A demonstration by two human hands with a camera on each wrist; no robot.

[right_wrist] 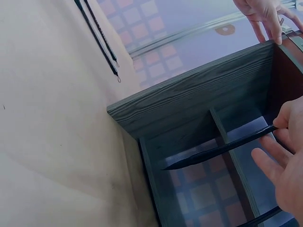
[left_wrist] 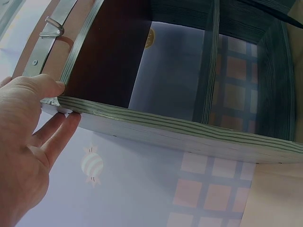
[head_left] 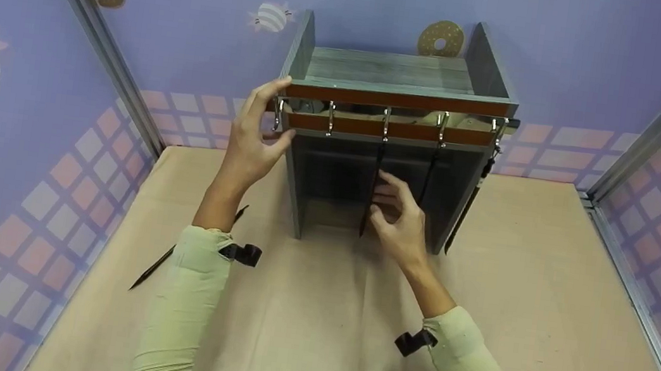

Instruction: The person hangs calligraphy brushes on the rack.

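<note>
Centrally, a grey wooden rack [head_left: 383, 77] stands toward the table's [head_left: 546, 290] far edge; the left hand [head_left: 254, 137], fingers straight, steadies its upper left corner while the right hand [head_left: 400, 217] pinches a black strap [head_left: 372, 184] hanging from the middle hook [head_left: 386, 122]. Apparently three straps already hang, and another strap [head_left: 167, 260] lies near the table's left edge. Its lower compartment seemingly holds nothing but the hanging straps.

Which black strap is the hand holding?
The middle strap, hanging from the centre hook. The right hand pinches it; the other hanging straps go untouched, and one more lies on the table.
</note>
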